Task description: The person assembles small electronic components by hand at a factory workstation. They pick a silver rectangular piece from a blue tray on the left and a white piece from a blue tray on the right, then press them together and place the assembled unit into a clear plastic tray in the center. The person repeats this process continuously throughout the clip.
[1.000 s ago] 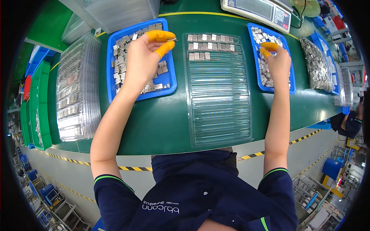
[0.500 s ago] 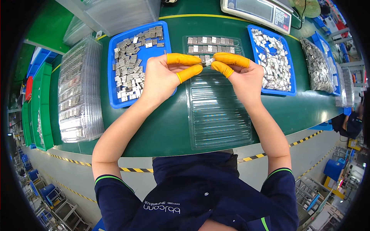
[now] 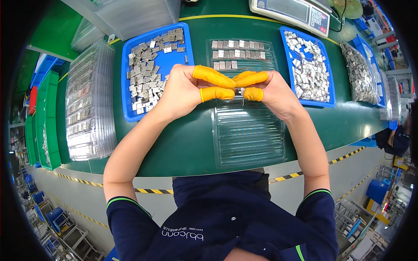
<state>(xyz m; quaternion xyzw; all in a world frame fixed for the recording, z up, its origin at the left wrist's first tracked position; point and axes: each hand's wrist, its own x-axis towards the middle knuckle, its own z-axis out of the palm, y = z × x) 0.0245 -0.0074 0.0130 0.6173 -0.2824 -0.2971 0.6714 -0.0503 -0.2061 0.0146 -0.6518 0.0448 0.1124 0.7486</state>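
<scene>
My left hand (image 3: 188, 90) and my right hand (image 3: 271, 90) meet above a clear ridged plastic tray (image 3: 248, 139). Both wear orange finger cots. Between their fingertips they pinch a small silver metal part (image 3: 240, 92). The far rows of the clear tray hold several placed silver parts (image 3: 237, 44). A blue tray (image 3: 126, 91) of loose grey metal pieces lies left of my left hand. Another blue tray (image 3: 331, 82) with loose shiny pieces lies right of my right hand.
A stack of clear trays filled with parts (image 3: 87, 104) sits at the left on the green bench (image 3: 174, 143). Green bins (image 3: 41, 122) stand further left. A weighing scale (image 3: 291, 11) is at the back. Bags of parts (image 3: 359, 74) lie far right.
My hands came from the two blue trays to the middle and joined. They have drawn closer together and slightly toward me, now pinching the small part between them.
</scene>
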